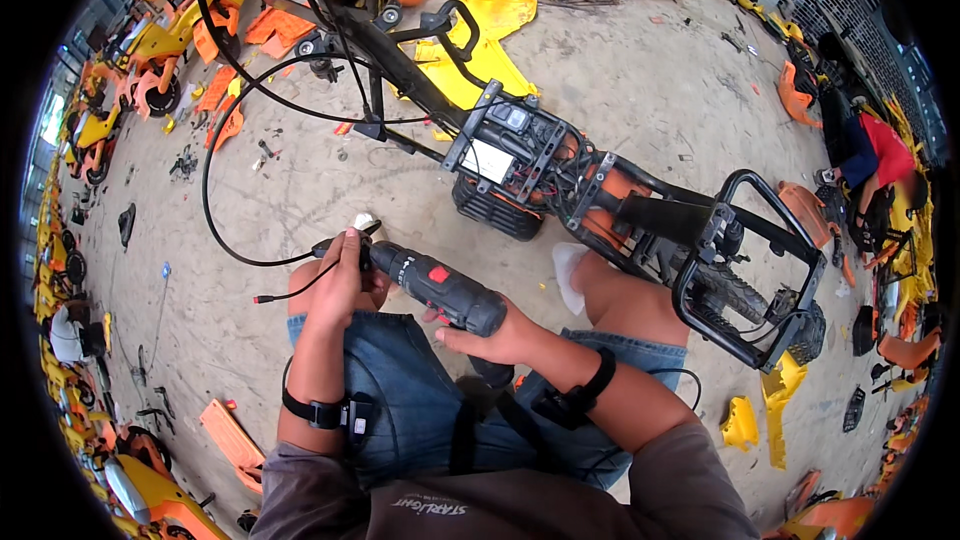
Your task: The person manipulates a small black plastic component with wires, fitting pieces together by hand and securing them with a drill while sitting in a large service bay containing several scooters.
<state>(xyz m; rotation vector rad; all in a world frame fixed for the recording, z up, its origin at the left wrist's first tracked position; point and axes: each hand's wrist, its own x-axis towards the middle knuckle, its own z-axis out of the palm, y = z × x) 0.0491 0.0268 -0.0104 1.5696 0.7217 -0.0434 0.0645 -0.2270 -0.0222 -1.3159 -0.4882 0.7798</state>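
Observation:
In my right hand is a black cordless drill with a red patch on its body. My fingers wrap round its handle, and its nose points left toward my left hand. That hand is closed round a small black fitting on the end of a black cable, held above my left knee. A short lead with a red tip hangs from it. The drill's tip meets the fitting or stops close to it; my fingers hide which. A stripped scooter frame with exposed wiring lies in front of me.
Yellow body panels lie beyond the frame. Orange panels and small parts are scattered over the concrete floor. Another person in a red top bends at the far right. Scooters and piled panels line both sides.

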